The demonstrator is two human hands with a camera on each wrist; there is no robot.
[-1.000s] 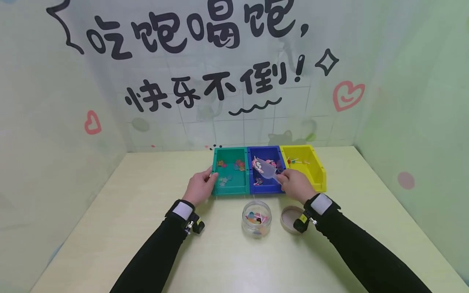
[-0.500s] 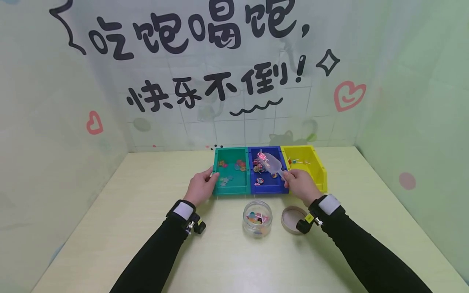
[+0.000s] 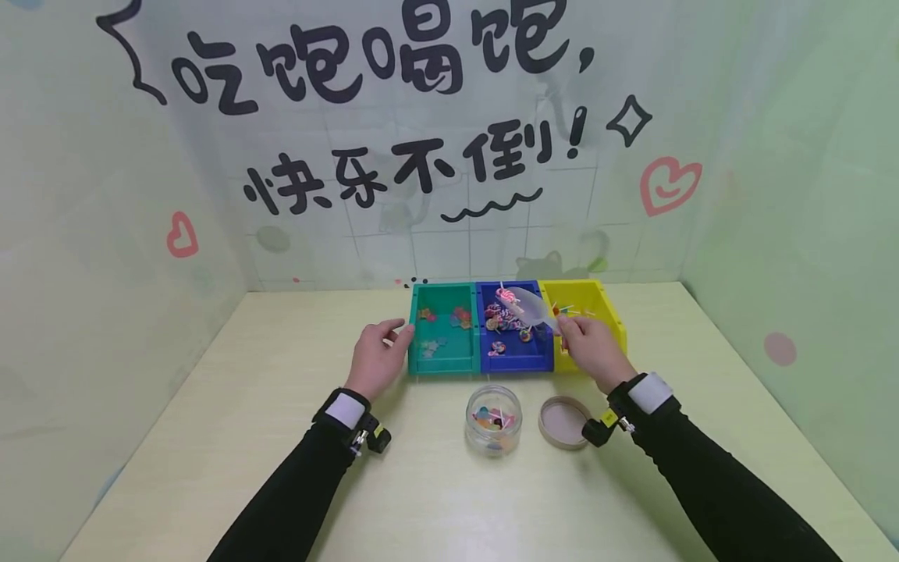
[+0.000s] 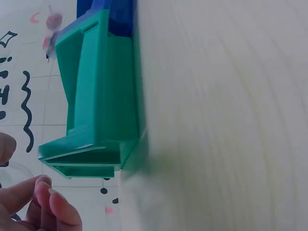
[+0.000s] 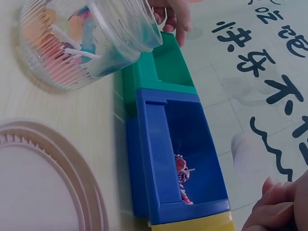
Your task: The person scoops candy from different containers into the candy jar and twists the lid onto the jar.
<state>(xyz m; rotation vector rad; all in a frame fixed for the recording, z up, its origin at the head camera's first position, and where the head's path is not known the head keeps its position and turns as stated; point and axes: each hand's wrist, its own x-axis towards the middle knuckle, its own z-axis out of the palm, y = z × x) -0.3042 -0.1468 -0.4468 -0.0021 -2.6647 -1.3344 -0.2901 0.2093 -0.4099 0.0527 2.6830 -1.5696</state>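
Note:
My right hand (image 3: pixel 593 347) pinches the handle of a translucent plastic scoop (image 3: pixel 537 309) above the blue bin (image 3: pixel 523 364). On the scoop's tip lie small swirl candies (image 3: pixel 507 297), one with a white stick. Several more striped candies (image 3: pixel 502 318) are heaped inside the blue bin. My left hand (image 3: pixel 375 361) is beside the left wall of the green bin (image 3: pixel 460 351), fingers loosely bent and holding nothing. The left wrist view shows a gap between its fingertips (image 4: pixel 60 204) and the green bin's corner.
A yellow bin (image 3: pixel 611 324) with a few stick candies adjoins the blue one at right. In front stand an uncapped clear jar (image 3: pixel 493 437) with mixed candies and a round lid (image 3: pixel 564 423) lying flat. A printed wall (image 3: pixel 393 257) rises directly behind the bins.
The scoop with its candies has risen and moved right, uncovering more of the heap in the blue bin. The left hand has drawn slightly away from the green bin's side.

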